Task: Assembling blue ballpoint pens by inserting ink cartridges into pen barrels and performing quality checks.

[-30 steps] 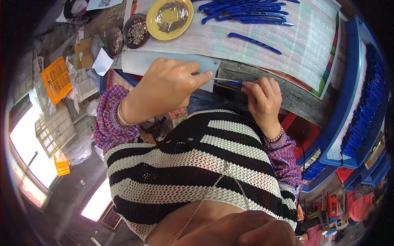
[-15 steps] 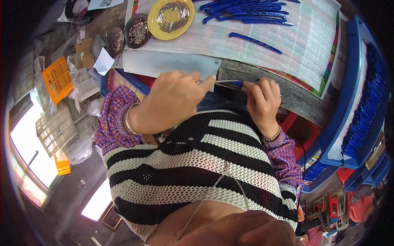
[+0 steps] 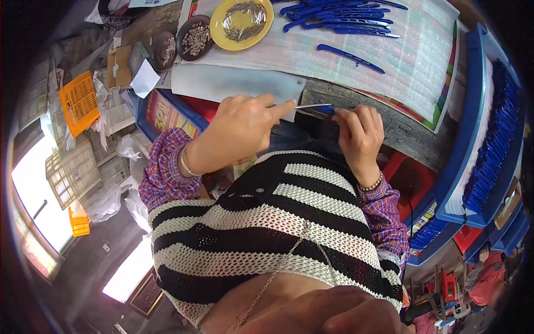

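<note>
My left hand [image 3: 245, 119], with a bangle at its wrist, is closed around a slim metal tool, its thin straight shaft [image 3: 312, 106] pointing right. My right hand [image 3: 360, 131], with a beaded bracelet, pinches a slim blue plastic handle [image 3: 327, 109] at the grey wooden table edge [image 3: 384, 119]. The shaft's tip lies over or touches the blue piece; I cannot tell which. Most of that piece is hidden by my fingers. Beyond my hands, a single blue handle [image 3: 350, 58] lies on white foam sheeting [image 3: 406, 55], with a pile of similar blue handles [image 3: 339, 19] farther off.
A yellow plate [image 3: 222, 39] of thin metal pins stands at the far left, beside two dark bowls [image 3: 193, 53] of small metal parts. A metal sheet [image 3: 233, 80] lies nearer. On the right, a blue crate [image 3: 445, 189] holds many blue pieces. Orange crate [image 3: 80, 100] at left.
My left hand has shifted slightly right and down, and the metal shaft now lies farther over the blue handle. My right hand has barely moved. The whole view has shifted slightly.
</note>
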The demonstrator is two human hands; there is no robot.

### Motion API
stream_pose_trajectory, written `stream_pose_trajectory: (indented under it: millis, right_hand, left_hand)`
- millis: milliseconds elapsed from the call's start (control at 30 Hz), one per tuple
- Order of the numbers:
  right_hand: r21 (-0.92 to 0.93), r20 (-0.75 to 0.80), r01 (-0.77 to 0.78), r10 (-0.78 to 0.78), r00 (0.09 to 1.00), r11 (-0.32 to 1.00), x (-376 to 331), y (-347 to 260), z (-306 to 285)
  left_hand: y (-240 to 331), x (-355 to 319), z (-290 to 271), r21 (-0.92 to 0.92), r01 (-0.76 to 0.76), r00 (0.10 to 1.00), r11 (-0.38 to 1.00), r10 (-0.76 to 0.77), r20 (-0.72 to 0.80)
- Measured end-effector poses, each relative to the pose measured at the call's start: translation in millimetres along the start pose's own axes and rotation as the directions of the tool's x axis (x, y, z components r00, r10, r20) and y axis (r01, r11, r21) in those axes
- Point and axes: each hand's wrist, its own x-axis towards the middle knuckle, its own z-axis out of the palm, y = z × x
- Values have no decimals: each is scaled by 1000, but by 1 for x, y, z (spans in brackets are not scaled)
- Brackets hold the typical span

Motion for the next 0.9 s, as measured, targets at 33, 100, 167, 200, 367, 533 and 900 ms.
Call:
stream_pose_trajectory:
  millis: [33, 100, 167, 200, 367, 533, 900]
  right_hand:
    - [6, 35, -18, 18, 999, 1000, 1, 0, -2]
    - [35, 35, -35, 34, 999, 999, 1, 1, -6]
    - [76, 38, -47, 44, 998, 996, 2, 0, -12]
    - [223, 64, -176, 166, 984, 959, 4, -3, -17]
    - [778, 416, -607, 591, 691, 162, 9, -5, -33]
    - [725, 672, -584, 560, 484, -365, 11, 3, -46]
    - [710, 459, -693, 664, 590, 125, 7, 0, -47]
  left_hand:
    - [-4, 1, -1, 1, -6, 1000, 1000, 6, -3]
    - [-12, 6, -3, -236, -34, 998, 971, 22, -55]
    - [-19, 13, 1, -373, 14, 995, 928, -51, -89]
    - [-23, 18, 4, -506, 55, 986, 861, -128, -110]
    - [-33, 60, 35, -650, -130, 952, 749, -89, -292]
    - [-21, 117, 65, -502, -214, 928, 838, 15, -371]
    - [-1, 138, 81, -290, -196, 851, 937, 16, -524]
